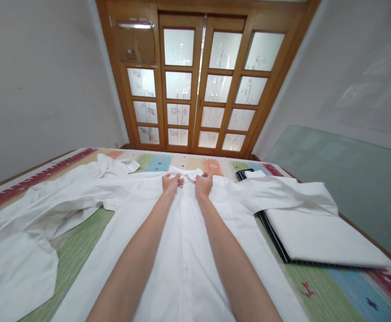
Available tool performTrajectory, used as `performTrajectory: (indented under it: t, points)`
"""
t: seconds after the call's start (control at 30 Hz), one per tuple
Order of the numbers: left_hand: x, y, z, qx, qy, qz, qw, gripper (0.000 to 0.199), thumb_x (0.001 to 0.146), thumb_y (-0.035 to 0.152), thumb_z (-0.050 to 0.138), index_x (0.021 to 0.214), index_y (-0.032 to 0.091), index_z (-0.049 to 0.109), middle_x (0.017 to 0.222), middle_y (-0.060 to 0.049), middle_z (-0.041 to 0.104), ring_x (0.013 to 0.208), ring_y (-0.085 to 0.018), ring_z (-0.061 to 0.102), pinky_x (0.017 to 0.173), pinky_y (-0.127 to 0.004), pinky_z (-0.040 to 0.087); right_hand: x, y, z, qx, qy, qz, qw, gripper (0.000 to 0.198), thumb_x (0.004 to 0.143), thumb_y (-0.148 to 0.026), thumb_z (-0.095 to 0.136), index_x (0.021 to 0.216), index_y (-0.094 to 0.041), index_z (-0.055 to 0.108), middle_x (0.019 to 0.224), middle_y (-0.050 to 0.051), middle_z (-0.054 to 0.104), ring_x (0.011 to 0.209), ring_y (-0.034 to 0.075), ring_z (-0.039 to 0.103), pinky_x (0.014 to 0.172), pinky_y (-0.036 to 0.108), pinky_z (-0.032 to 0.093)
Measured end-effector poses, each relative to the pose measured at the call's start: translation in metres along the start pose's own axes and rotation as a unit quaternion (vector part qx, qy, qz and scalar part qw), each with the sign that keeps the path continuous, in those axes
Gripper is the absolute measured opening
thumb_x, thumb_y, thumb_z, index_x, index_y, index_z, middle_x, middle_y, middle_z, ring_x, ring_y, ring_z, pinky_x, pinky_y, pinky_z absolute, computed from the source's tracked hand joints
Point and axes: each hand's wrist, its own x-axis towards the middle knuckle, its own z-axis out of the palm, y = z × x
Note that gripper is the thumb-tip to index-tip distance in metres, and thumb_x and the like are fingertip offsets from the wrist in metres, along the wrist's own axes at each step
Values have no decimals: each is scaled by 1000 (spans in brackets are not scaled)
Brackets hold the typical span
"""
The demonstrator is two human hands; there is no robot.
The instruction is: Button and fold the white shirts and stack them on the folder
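Shirt in plain white woven fabric, long-sleeved (186, 232): laid flat before you, collar end farthest away and hem end toward you, so the front faces up and both sides of the neck come within your reach.

Collar of the same white fabric (182, 170): held between your two hands, probably to keep both sides level.

Left hand, bare (171, 182): thumb and fingers close together, pinching fabric at the collar's left side; the exact fold gripped is too small to tell.

Right hand, bare (204, 183): fingers curled in, pinching the opposite side, which likely balances your left.

Placket, a straight white strip (184, 250): runs down between your forearms, giving you a centre line.

Right sleeve, white and loosely creased (292, 194): stretched out sideways, clear of the shirt's body, its end resting over the bundle.

Bundle, flat, folded, white with black striped edges (326, 237): set to your right, beside the body.

White crumpled fabric (118, 164): lies to your left; you cannot tell whether it is a separate garment.

Cloth with green, blue, cream and red bands (83, 241): spread beneath everything, seemingly as a covering for the surface.
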Motion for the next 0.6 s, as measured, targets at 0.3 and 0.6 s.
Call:
performTrajectory:
  t: [0.3,0.6]
  points:
    - [1,-1,-10,-17,-29,80,996,53,69,9,70,116,18,48,67,7,57,53,-7,58,56,-19,48,-11,-6,-5,-72,-64,-157,983,19,77,-19,55,95,-17,61,102,11,52,102,25,49,94,38,38]
    - [-1,-6,-9,-38,-72,116,990,49,66,10,68,110,19,47,68,8,57,62,-8,62,74,-26,53,-22,-14,-2,-178,-146,-276,933,9,84,-26,58,90,-18,59,92,8,58,90,21,50,81,30,40]
